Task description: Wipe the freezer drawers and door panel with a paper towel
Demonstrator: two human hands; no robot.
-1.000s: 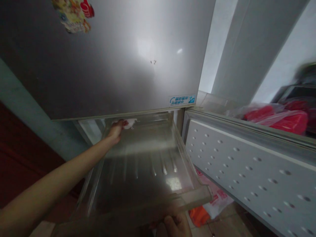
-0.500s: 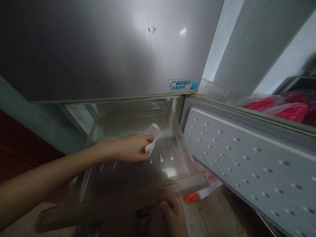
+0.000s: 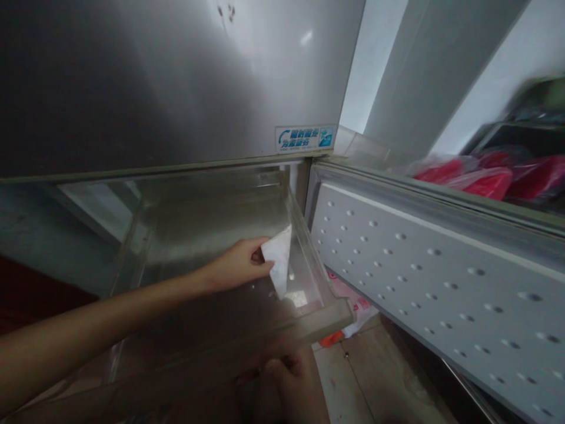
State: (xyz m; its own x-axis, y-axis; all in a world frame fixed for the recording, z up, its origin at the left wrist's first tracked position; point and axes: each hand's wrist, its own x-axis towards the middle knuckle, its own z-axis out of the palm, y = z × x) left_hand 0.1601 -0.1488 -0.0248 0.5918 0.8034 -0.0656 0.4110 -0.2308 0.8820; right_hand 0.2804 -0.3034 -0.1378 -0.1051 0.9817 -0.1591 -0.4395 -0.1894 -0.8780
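My left hand (image 3: 247,262) reaches over a translucent plastic freezer drawer (image 3: 176,347), pinching a folded white tissue (image 3: 279,259) between thumb and fingers. The tissue hangs in a pointed shape above the drawer floor, towards its right side. Small bits lie on the floor beneath it. My right hand (image 3: 293,377) is low at the drawer's front edge, fingers curled against the front panel from below; part of its grip is hidden in shadow. The drawer is pulled out of the fridge compartment.
The grey upper fridge door (image 3: 176,82) is closed above the drawer. To the right, the lower door (image 3: 397,259) stands swung out, its inner panel dimpled. Red plastic bags (image 3: 477,176) lie beyond it. A pink and white bag (image 3: 353,306) rests on the tiled floor (image 3: 353,377).
My left hand has moved right within the drawer, and the tissue now shows a flat, pointed face. The view has shifted slightly right. My right hand stays at the drawer front.
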